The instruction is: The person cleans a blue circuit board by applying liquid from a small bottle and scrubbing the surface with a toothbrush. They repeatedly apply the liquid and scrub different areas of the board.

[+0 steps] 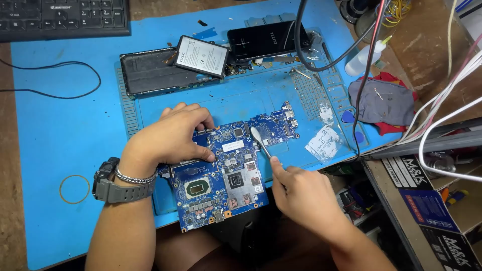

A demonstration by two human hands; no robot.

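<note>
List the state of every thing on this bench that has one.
Left hand: pressed flat on the circuit board.
Right hand: grip closed on a swab, tip touching the board.
Circuit board: bare, lying flat on the blue mat.
Battery: loose, tilted over a dark phone housing.
Black phone: screen dark.
Grey cloth: crumpled.

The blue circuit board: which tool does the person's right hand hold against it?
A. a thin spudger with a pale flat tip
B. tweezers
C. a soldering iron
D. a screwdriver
A: the right hand holds a thin spudger, pale tip on the blue circuit board.
</note>
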